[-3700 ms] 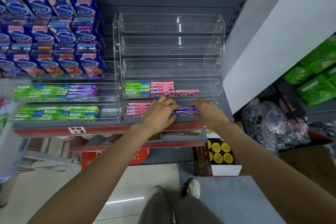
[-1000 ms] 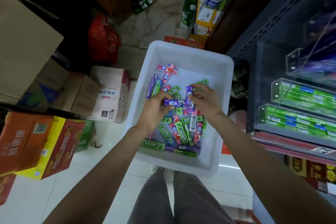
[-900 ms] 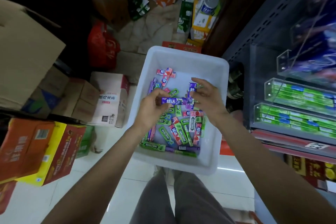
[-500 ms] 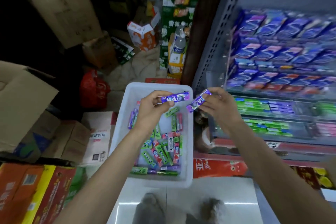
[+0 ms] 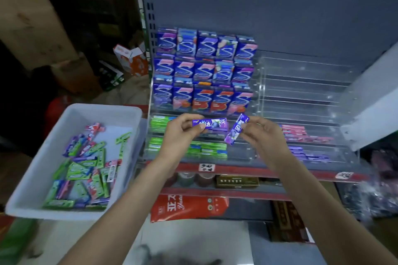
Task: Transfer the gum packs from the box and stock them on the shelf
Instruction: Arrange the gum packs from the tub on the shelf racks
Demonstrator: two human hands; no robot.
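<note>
Both hands were raised in front of the shelf display, each pinching one purple gum pack. Left hand (image 5: 179, 133) held a long purple gum pack (image 5: 210, 123) level between thumb and curled fingers, gripping its left end. Right hand (image 5: 263, 134) pinched a second purple gum pack (image 5: 237, 129) by its upper end, so that the pack hung tilted, its lower end pointing down and to the left. The two packs were near each other but apart.

Behind the hands stood a clear acrylic tiered rack (image 5: 301, 96) on the red-edged grey metal shelf (image 5: 269, 173). Its lower tiers held rows of green gum packs (image 5: 206, 149) on the left, with pink gum packs (image 5: 295, 132) and, one tier lower, more purple packs (image 5: 305, 155) on the right. The upper tiers on the left carried upright blue and purple gum cartons (image 5: 204, 71).

To the left, a white rectangular plastic box (image 5: 32, 180) held a loose heap of green, purple and pink gum packs (image 5: 86, 170). Brown cardboard cartons (image 5: 28, 17) stood further left, blurred.
</note>
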